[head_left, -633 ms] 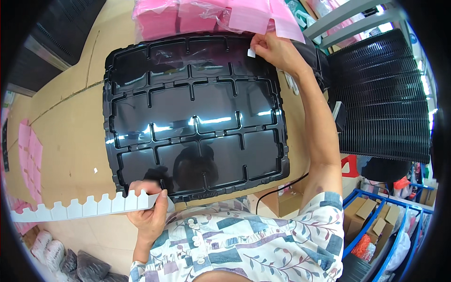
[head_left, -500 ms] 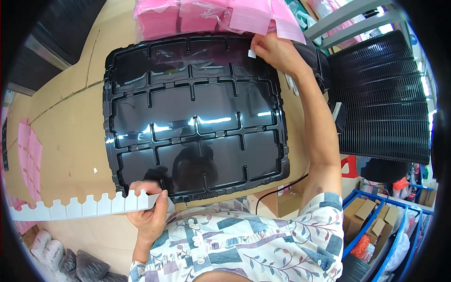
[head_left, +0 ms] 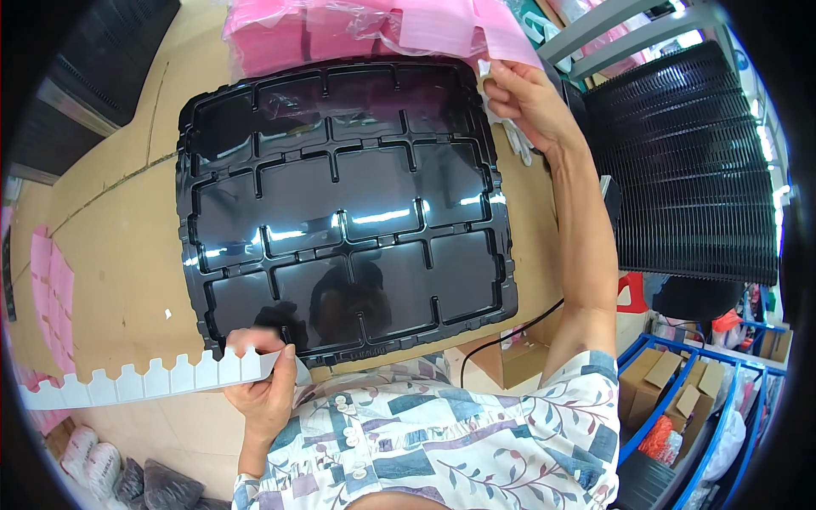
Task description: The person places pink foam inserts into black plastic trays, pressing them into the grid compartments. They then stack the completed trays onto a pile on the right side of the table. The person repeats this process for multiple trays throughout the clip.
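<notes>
Gripping one end of a white notched strip (head_left: 153, 380) between thumb and fingers, the left hand (head_left: 262, 381) is holding it by the near-left edge of a black moulded tray (head_left: 374, 180); whether that hand is touching the tray, I cannot tell. The strip is stretching away leftward, its teeth pointing toward the bench (head_left: 110, 255). Well apart from it, the right hand (head_left: 529, 100) is pinching a small white piece (head_left: 484, 68) between thumb and fingertip, just off the tray's far-right corner and beside some pink sheets (head_left: 340, 36). The tray is lying on the bench, its shallow compartments reflecting bright light. Off to the right, ribbed black stacked trays (head_left: 684, 170) are standing, and below them a blue rack (head_left: 714, 353) is holding open cardboard boxes (head_left: 648, 378).
</notes>
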Action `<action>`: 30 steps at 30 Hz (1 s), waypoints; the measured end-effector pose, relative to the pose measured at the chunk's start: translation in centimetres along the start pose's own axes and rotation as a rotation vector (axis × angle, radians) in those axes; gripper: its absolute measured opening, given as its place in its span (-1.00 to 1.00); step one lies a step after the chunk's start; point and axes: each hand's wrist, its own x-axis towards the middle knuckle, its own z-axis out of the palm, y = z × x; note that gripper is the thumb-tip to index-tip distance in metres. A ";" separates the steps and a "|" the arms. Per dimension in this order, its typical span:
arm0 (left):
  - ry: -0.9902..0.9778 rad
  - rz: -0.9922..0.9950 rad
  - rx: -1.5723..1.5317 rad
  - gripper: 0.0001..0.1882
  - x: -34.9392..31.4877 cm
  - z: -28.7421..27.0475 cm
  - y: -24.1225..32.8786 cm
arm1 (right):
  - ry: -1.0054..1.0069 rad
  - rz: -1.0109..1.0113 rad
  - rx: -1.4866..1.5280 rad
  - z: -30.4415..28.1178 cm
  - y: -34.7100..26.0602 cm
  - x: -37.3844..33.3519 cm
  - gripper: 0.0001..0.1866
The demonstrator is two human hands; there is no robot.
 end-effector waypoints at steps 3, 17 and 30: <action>-0.038 0.058 0.044 -0.78 0.1 -0.4 -0.5 | -0.068 -0.029 0.116 -0.3 0.5 -1.2 -0.80; -0.182 -0.313 -0.311 -0.50 0.3 0.1 3.8 | -0.055 0.082 0.270 3.4 0.1 -8.0 -0.74; -0.103 -0.187 -0.659 -0.28 -2.7 2.7 2.1 | -0.360 -0.188 -0.277 21.6 1.8 -15.6 -0.72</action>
